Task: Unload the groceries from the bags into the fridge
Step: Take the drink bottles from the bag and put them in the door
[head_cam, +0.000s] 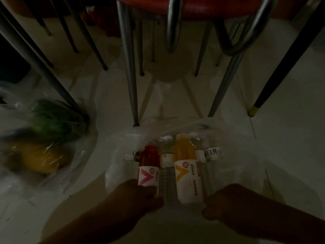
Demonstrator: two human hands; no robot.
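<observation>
A clear plastic bag (123, 138) lies on the floor in front of me, holding several drink bottles. A red bottle (148, 162) and an orange bottle (186, 166) stand out among clear water bottles (166, 152). My left hand (140, 198) is closed at the base of the red bottle. My right hand (221, 203) is closed at the bag's near edge beside the orange bottle; what its fingers hold is too dark to tell. A second clear bag (52, 134) at the left holds green leafy vegetables and yellow produce, blurred.
Metal chair and table legs (129, 67) stand on the pale tiled floor just beyond the bottle bag. A red seat (193, 6) is overhead at the top. A black leg with a yellow tip (253, 110) is at the right. The scene is dim.
</observation>
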